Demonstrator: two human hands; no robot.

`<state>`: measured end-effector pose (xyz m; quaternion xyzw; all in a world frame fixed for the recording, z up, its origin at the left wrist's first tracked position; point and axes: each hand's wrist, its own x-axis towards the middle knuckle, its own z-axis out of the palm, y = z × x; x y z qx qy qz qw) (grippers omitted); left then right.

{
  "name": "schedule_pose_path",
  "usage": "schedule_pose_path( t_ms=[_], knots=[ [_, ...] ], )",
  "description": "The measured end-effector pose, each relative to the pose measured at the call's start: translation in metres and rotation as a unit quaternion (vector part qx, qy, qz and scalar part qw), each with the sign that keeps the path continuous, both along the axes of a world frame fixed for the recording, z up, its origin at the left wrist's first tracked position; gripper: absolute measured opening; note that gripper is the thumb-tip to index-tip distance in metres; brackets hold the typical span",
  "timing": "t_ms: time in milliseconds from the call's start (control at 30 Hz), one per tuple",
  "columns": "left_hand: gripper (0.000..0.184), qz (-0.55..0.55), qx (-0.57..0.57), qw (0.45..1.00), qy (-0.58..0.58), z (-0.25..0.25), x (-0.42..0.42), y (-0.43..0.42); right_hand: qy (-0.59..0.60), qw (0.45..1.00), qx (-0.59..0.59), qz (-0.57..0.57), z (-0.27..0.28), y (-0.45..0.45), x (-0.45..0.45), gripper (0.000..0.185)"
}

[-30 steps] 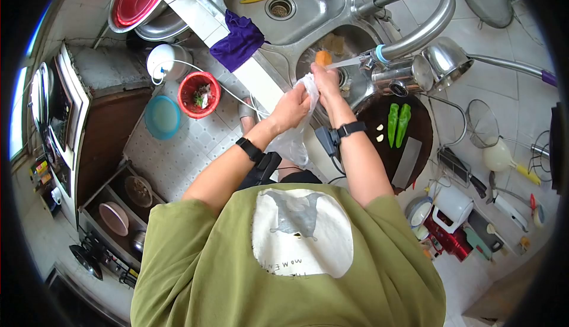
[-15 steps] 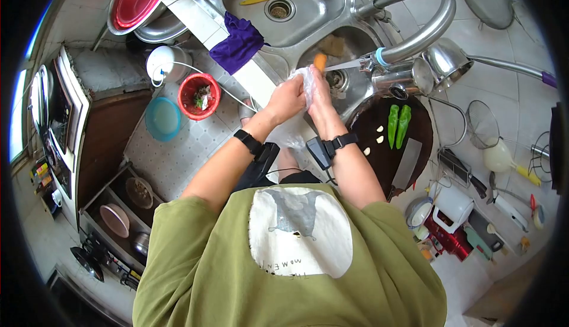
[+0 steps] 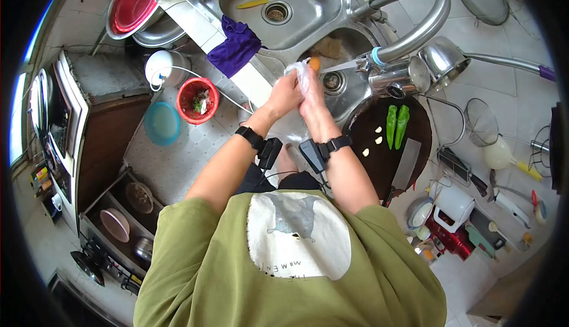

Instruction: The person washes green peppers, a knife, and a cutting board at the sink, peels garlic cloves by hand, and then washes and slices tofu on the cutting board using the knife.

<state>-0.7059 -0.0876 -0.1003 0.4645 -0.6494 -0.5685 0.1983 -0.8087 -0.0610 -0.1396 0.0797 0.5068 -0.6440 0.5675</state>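
Note:
Both of my hands are together over the near basin of the steel sink (image 3: 349, 93). My left hand (image 3: 284, 95) is closed on a thin clear plastic bag (image 3: 304, 77), which bunches between the hands and hangs below them. My right hand (image 3: 314, 95) is closed too, partly covered by the bag. Just beyond its fingers shows an orange piece (image 3: 314, 64), carrot-like, mostly hidden by hand and bag. Water runs from the faucet (image 3: 363, 61) towards it.
A round dark chopping board (image 3: 370, 131) at right carries green peppers (image 3: 396, 127), garlic cloves and a cleaver (image 3: 406, 164). A yellow-handled knife (image 3: 255, 2) lies in the far basin. A purple cloth (image 3: 233, 48) drapes the sink edge; a red bucket (image 3: 181, 103) stands on the floor.
My hands have shifted slightly left and towards me, with the bag bunched higher between them. The orange piece shows less beyond the fingers. The whole view has moved a little.

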Motion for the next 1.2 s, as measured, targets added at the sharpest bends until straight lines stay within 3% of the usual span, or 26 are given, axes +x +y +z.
schedule_pose_path(
  t_ms=[133,267,367,467,500,567,633,667,733,767,833,900,1033,1100,1133,1200],
  knots=[
    [0.024,0.028,-0.011,0.999,-0.036,-0.004,-0.002,0.015,-0.015,0.997,0.003,0.076,-0.009,0.001,-0.031,0.026],
    [0.02,0.087,-0.053,0.995,0.001,0.001,0.011,0.014,-0.05,0.995,0.022,0.08,-0.015,-0.011,-0.052,0.044],
    [0.02,0.13,-0.058,0.99,0.023,0.01,0.047,0.001,-0.169,0.984,0.063,0.011,-0.066,-0.023,-0.076,0.024],
    [0.016,0.193,-0.144,0.971,-0.008,0.031,0.113,-0.016,-0.25,0.966,0.055,-0.034,-0.06,-0.022,-0.084,0.013],
    [0.016,0.229,-0.181,0.956,-0.016,0.026,0.139,-0.02,-0.238,0.967,0.056,-0.075,-0.033,-0.026,-0.072,0.014],
    [0.016,0.303,-0.223,0.926,-0.01,0.02,0.192,-0.024,-0.227,0.973,0.024,-0.043,-0.025,-0.022,-0.074,0.012],
    [0.014,0.365,-0.184,0.909,-0.087,0.025,0.236,-0.022,-0.264,0.958,0.049,-0.1,-0.016,-0.028,-0.072,0.011],
    [0.015,0.332,-0.22,0.899,-0.182,0.029,0.256,-0.021,-0.276,0.957,0.032,-0.085,-0.007,-0.026,-0.07,0.011],
    [0.016,0.326,-0.275,0.876,-0.226,0.001,0.289,-0.02,-0.28,0.956,0.03,-0.081,-0.008,-0.027,-0.07,0.012],
    [0.018,0.31,-0.328,0.852,-0.264,-0.015,0.305,-0.019,-0.357,0.933,0.01,-0.047,-0.025,-0.024,-0.082,0.013],
    [0.026,0.284,-0.247,0.87,-0.318,-0.037,0.323,-0.018,-0.26,0.964,0.034,-0.054,-0.024,-0.023,-0.082,0.017],
    [0.032,0.259,-0.196,0.878,-0.352,-0.067,0.336,-0.023,-0.291,0.954,0.033,-0.063,-0.011,-0.025,-0.083,0.017],
    [0.042,0.179,-0.12,0.865,-0.453,-0.111,0.356,-0.039,-0.24,0.97,0.025,-0.005,-0.008,-0.02,-0.093,0.032],
    [0.05,0.09,-0.032,0.857,-0.506,-0.123,0.363,-0.047,-0.188,0.977,0.094,-0.036,-0.003,-0.024,-0.088,0.029],
    [0.05,0.089,-0.031,0.859,-0.504,-0.13,0.368,-0.049,-0.136,0.975,0.158,-0.07,0.008,-0.031,-0.08,0.026],
    [0.056,0.068,0.001,0.853,-0.517,-0.14,0.376,-0.051,-0.115,0.974,0.168,-0.097,0.036,-0.044,-0.053,0.019]
  ],
)
